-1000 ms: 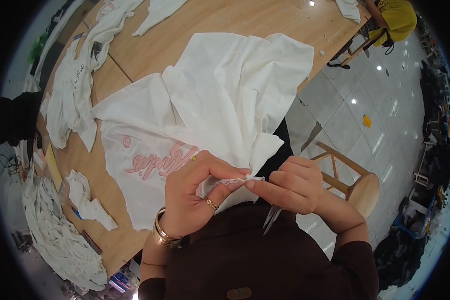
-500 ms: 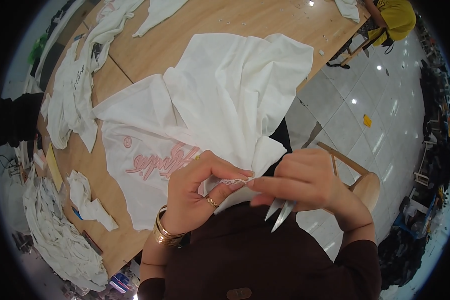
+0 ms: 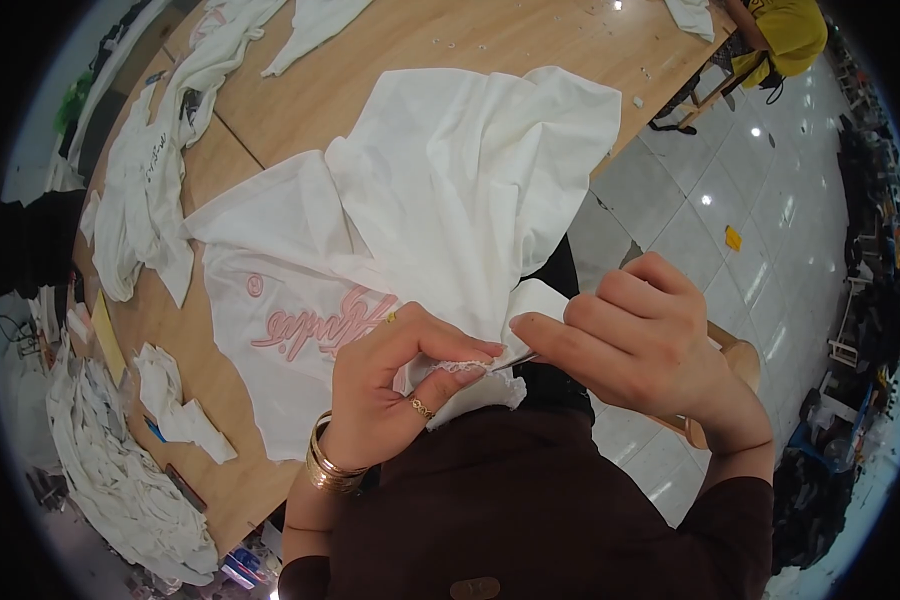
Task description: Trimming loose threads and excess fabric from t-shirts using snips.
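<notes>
A white garment (image 3: 470, 180) with raised pink lettering is spread over the table edge and toward my lap. My left hand (image 3: 380, 370), wearing a ring and gold bangles, pinches its frilly stitched edge (image 3: 505, 385) between thumb and fingers. Held in my right hand (image 3: 638, 345) are small metal scissors (image 3: 519, 361). Their blade tips meet the stitched edge just beside my left thumb. The scissors' handles are hidden inside my right hand, and I cannot make out any single thread at the tips.
White garments (image 3: 135, 210) lie along the table's left side, with a large heap of white cloth (image 3: 120, 470) nearer me. A white scrap (image 3: 180, 405) rests on the wooden table (image 3: 270, 110). To my right is a wooden stool (image 3: 738, 365); a person in yellow (image 3: 790, 40) sits at the far right.
My right hand has turned, bringing the scissors' blades from pointing down toward my lap up to the stitched edge. My left hand keeps its pinch in nearly the same place.
</notes>
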